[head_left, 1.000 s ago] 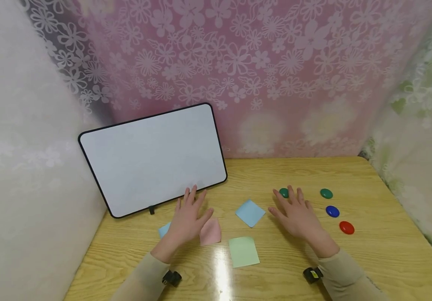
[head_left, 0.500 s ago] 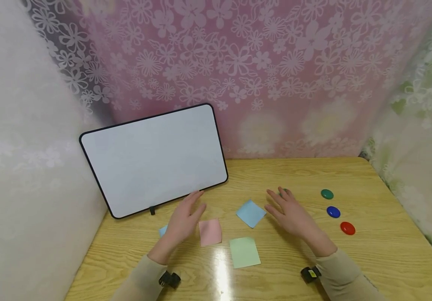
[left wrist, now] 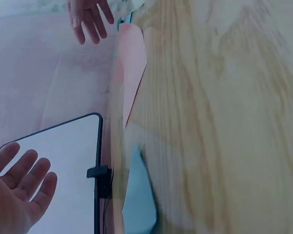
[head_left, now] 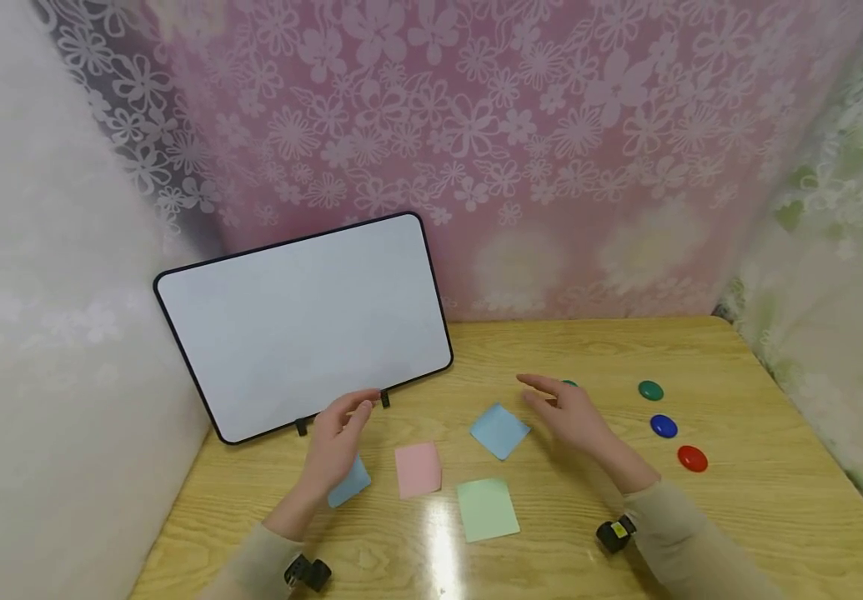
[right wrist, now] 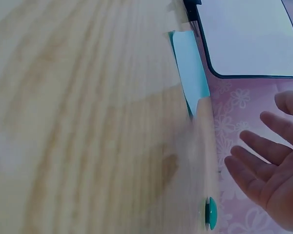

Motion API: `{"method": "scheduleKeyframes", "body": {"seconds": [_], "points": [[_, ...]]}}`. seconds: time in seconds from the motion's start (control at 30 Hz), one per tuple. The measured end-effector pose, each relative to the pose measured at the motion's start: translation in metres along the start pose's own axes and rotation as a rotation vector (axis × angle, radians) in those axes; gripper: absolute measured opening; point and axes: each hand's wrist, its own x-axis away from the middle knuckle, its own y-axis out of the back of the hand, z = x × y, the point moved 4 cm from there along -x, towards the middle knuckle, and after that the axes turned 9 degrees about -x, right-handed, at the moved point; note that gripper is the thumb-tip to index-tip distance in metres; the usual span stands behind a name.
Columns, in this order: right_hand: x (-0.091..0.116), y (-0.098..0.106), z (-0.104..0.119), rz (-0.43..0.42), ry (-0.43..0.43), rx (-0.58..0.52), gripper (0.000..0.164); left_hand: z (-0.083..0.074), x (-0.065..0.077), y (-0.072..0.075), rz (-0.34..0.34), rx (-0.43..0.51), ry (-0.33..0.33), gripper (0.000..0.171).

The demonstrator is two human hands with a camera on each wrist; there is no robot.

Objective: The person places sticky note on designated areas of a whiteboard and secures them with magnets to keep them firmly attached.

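Observation:
My left hand (head_left: 332, 442) hovers over the table in front of the whiteboard (head_left: 303, 325), its fingers relaxed and holding nothing. Partly beneath it lies a blue sticky note (head_left: 351, 483). My right hand (head_left: 572, 417) is also raised above the table with loosely bent fingers and no object in it. A second blue sticky note (head_left: 500, 431) sits to its left. Behind the right hand, a green magnet (head_left: 569, 383) is mostly hidden in the head view; the right wrist view shows this green magnet (right wrist: 213, 213) on the tabletop. Pink (head_left: 418, 470) and green sticky notes (head_left: 488, 509) lie between the hands.
On the right side of the table (head_left: 761, 500) lie another green magnet (head_left: 651, 390), a blue magnet (head_left: 664, 426) and a red magnet (head_left: 693, 458). Black feet (head_left: 301, 427) support the whiteboard's lower edge. A pink flowered curtain (head_left: 491, 167) hangs behind the table.
My left hand has moved left and turned sideways, uncovering the pink note and more of the whiteboard's lower edge. The right hand has turned sideways too and shifted slightly left.

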Motion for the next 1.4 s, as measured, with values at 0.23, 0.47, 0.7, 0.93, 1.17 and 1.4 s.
{"method": "scheduleKeyframes", "body": {"seconds": [0.23,0.47,0.7,0.93,1.17,1.4], "points": [[-0.022,-0.001,-0.004,0.009,-0.156,-0.262,0.051,0.008,0.003,0.042,-0.189,0.044,0.071,0.029],[-0.047,-0.015,-0.007,0.021,-0.210,-0.466,0.051,0.023,0.016,0.083,-0.406,0.020,0.182,0.036],[-0.074,-0.038,0.006,-0.025,-0.176,-0.476,0.050,0.044,0.028,0.105,-0.568,0.132,0.323,0.043],[-0.106,-0.052,0.019,-0.068,-0.153,-0.432,0.050,0.059,0.033,0.116,-0.643,0.195,0.486,0.054],[-0.130,-0.062,0.030,-0.146,-0.089,-0.257,0.046,0.071,0.034,0.119,-0.674,0.212,0.555,0.064],[-0.147,-0.072,0.031,-0.213,-0.032,-0.255,0.045,0.081,0.032,0.121,-0.669,0.238,0.608,0.067]]}}
